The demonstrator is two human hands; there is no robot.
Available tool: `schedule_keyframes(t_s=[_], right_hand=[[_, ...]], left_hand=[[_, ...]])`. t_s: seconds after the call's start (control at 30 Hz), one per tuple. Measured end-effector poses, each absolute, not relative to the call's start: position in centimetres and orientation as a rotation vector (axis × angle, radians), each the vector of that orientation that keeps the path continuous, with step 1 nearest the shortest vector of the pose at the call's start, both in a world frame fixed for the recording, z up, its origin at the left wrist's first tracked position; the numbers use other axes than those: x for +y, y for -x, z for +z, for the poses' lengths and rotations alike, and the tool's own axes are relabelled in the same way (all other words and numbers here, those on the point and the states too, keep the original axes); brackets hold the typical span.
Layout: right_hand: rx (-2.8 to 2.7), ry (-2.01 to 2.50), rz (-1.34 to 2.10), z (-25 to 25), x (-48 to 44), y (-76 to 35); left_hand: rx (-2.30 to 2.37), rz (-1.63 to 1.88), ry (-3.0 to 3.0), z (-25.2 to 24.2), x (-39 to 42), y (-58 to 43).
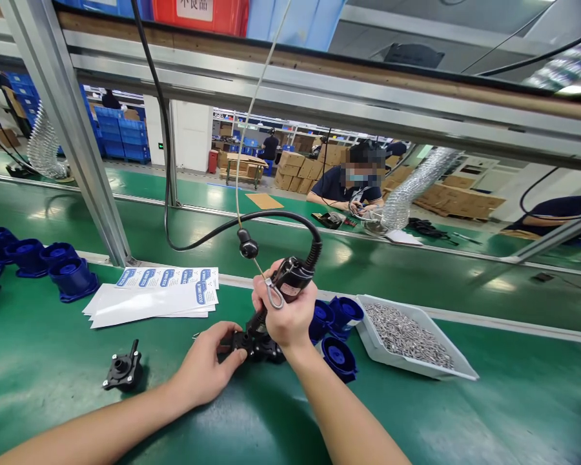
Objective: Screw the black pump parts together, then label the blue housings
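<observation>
My right hand (294, 318) is wrapped round a black electric screwdriver (295, 276), which points down and hangs from a cable with a wire loop at its top. Under its tip lies a black pump housing (270, 351), partly hidden by both hands. The fingers and thumb of my left hand (206, 363) grip the left side of that housing against the green table. Left of this hand stands another black pump (123, 369), with a spout and screws at its corners. Just right of my right hand are several dark blue round parts (339, 356).
A pale tray (433, 372) of small metal screws (407, 332) stands at the right. Label sheets (155, 303) lie at the back left, near more blue parts (72, 279). A metal post (84, 129) and overhead shelf beam frame the bench. Across it, a person (348, 184) sits working.
</observation>
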State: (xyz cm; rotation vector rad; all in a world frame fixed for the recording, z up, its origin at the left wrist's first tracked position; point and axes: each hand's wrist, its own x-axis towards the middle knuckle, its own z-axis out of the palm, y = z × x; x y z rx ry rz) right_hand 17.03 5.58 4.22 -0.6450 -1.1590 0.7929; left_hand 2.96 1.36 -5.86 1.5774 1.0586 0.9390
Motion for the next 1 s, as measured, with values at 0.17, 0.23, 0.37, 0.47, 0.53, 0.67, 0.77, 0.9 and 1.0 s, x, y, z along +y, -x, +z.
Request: schedule_keyframes(t_s=[0.17,0.23,0.37,0.47,0.53,0.67,0.77,0.9,1.0], right_hand=[[-1.194,0.697,0.763,4.6,5.2,-17.5],[-1.216,0.732,0.739,5.4,4.7,-17.8],[-1.253,0.673,0.758,7.0,2.9,-17.8],[-1.258,0.573,0.828,7.2,2.0,-17.2],[-1.26,0.55,0.851,6.9,2.1,-16.7],[-1.253,0.568,0.877,6.4,2.7,-16.3],[-1.243,0.577,0.898,6.2,3.0,-16.3],[-1.259,0.571,0.918,5.9,3.0,-16.2],[-1.282,0.561,0.919,5.8,2.8,-16.2]], left_hand=[[1.044,0.926,-1.575,-5.9,1.4,-2.9],[1.054,0.937,-1.593,-6.2,1.3,-2.9],[1.04,0.989,-1.668,-6.9,1.1,-3.0],[0.991,1.006,-1.655,-7.1,1.1,-3.1],[0.957,1.009,-1.648,-7.0,1.3,-3.2],[0.934,1.008,-1.658,-6.9,1.4,-3.2],[0.938,1.003,-1.663,-6.9,1.4,-3.3],[0.934,1.002,-1.659,-6.8,1.3,-3.3],[0.927,1.004,-1.654,-6.8,1.3,-3.4]])
